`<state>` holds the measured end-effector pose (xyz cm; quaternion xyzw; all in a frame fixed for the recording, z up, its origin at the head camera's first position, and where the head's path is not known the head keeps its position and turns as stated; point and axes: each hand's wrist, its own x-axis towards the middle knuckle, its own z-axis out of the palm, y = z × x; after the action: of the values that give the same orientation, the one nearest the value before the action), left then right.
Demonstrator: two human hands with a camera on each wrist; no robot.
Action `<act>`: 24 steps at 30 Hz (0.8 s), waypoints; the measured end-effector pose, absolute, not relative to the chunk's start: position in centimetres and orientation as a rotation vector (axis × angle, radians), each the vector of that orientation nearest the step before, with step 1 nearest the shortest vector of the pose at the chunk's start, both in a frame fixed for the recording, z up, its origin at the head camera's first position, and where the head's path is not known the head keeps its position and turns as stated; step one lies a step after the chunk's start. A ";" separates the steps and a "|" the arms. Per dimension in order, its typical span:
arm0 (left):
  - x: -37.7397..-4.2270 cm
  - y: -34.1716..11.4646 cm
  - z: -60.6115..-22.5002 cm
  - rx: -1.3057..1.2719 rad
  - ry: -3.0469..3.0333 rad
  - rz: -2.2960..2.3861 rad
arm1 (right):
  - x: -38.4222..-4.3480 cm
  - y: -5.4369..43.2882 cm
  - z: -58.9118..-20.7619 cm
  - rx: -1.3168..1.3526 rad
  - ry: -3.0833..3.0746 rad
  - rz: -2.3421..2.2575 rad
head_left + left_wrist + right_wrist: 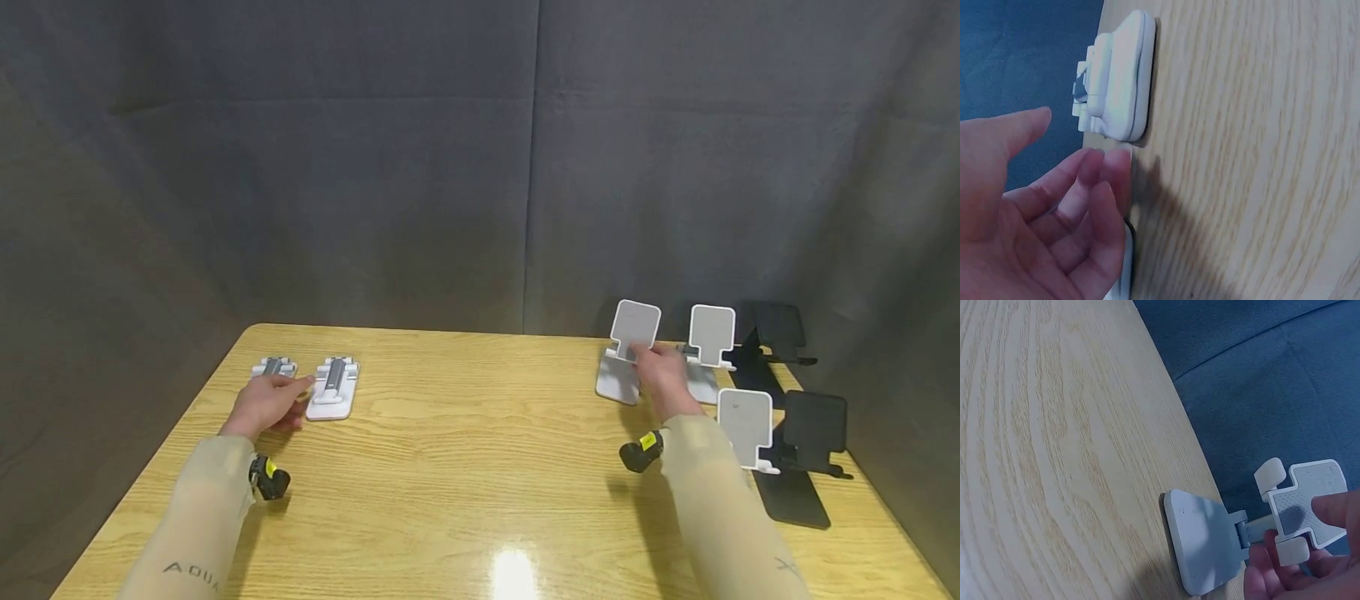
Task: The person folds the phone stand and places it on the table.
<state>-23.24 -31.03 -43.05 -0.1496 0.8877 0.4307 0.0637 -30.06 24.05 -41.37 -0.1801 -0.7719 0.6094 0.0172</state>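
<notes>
On the left of the table, two white phone stands lie folded flat. My left hand [266, 402] hovers over the left folded stand [274, 367] and hides much of it; its thumb points to the right folded stand [332, 390]. In the left wrist view the thumb is apart from the loosely bent fingers [1105, 206], with nothing between them. My right hand [662, 373] holds an unfolded white phone stand [636, 321] by its upright plate, thumb on the grey pad [1310, 494] and fingers below and behind it. Its base [1204, 540] is down on the table.
Right of my right hand stand another unfolded white stand [712, 329] and a black stand [780, 329] at the back. Closer in are a white stand [745, 421] and a black stand [813, 425], partly overlapping. A dark curtain [420, 167] hangs behind the wooden table [465, 433].
</notes>
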 end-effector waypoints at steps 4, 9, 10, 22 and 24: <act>-23.3 -30.7 -42.8 -0.454 2.756 1.277 | -30.1 24.0 -41.5 -0.580 -2.385 1.865; -23.4 -29.7 -42.1 -0.436 2.865 1.310 | -30.1 24.1 -41.6 -0.585 -2.358 1.839; -23.5 -29.5 -41.9 -0.420 2.883 1.327 | -30.1 24.1 -41.6 -0.586 -2.357 1.825; -24.2 -26.8 -40.6 -0.275 2.897 1.440 | -30.1 23.8 -41.1 -0.573 -2.302 1.786; -24.4 -26.4 -40.6 -0.270 2.901 1.429 | -30.1 23.7 -40.8 -0.563 -2.315 1.779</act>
<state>-24.35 -26.44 -40.56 -0.0832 0.8927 0.4398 -0.0519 -30.10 23.68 -40.76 -0.1888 -0.7758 0.5962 0.0837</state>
